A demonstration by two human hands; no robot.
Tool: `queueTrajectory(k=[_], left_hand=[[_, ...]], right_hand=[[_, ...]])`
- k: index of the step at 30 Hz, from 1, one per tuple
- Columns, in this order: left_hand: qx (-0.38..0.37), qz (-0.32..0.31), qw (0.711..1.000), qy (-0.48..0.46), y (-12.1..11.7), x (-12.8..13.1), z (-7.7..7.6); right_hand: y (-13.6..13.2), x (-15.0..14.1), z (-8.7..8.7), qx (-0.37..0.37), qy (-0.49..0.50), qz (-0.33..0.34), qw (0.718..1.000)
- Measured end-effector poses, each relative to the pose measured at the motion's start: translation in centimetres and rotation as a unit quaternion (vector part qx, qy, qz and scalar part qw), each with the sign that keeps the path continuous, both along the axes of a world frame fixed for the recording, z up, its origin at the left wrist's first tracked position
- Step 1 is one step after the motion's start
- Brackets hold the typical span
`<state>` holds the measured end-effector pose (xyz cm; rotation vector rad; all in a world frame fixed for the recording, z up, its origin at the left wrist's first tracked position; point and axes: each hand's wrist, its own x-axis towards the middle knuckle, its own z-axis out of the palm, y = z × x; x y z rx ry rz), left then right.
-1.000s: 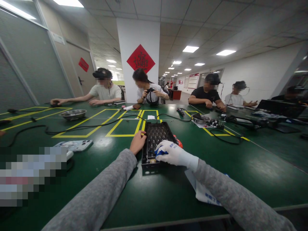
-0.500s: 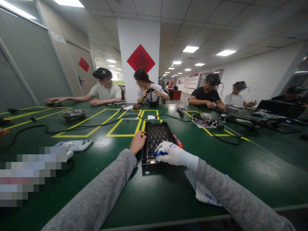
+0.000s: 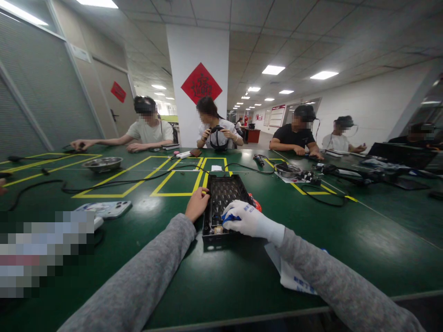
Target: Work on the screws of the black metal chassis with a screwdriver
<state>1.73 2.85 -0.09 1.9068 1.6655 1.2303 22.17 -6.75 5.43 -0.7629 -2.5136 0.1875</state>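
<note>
A black perforated metal case (image 3: 224, 193) lies open on the green table (image 3: 242, 286) in front of me. My left hand (image 3: 196, 204), bare, is curled round the case's left edge and holds it. My right hand (image 3: 244, 219) wears a white glove with blue fingertips; its fingers are closed on something small inside the near end of the case, which I cannot make out. A red object (image 3: 256, 204) peeks out behind the gloved hand, right of the case.
A white printed bag (image 3: 294, 276) lies under my right forearm. A phone (image 3: 105, 208) sits to the left, black cables (image 3: 114, 183) cross yellow floor-tape boxes, and metal bowls (image 3: 103, 163) stand further back. Several people sit along the far side.
The view has shifted slightly down and left. My hands stay on the case in much the same place.
</note>
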Motion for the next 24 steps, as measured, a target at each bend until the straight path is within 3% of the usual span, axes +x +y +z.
queueTrajectory(k=[24], left_hand=[[-0.002, 0.004, 1.000, -0.001, 0.08, -0.05, -0.05]], right_hand=[[0.08, -0.03, -0.14, -0.019, 0.004, 0.022, 1.000]])
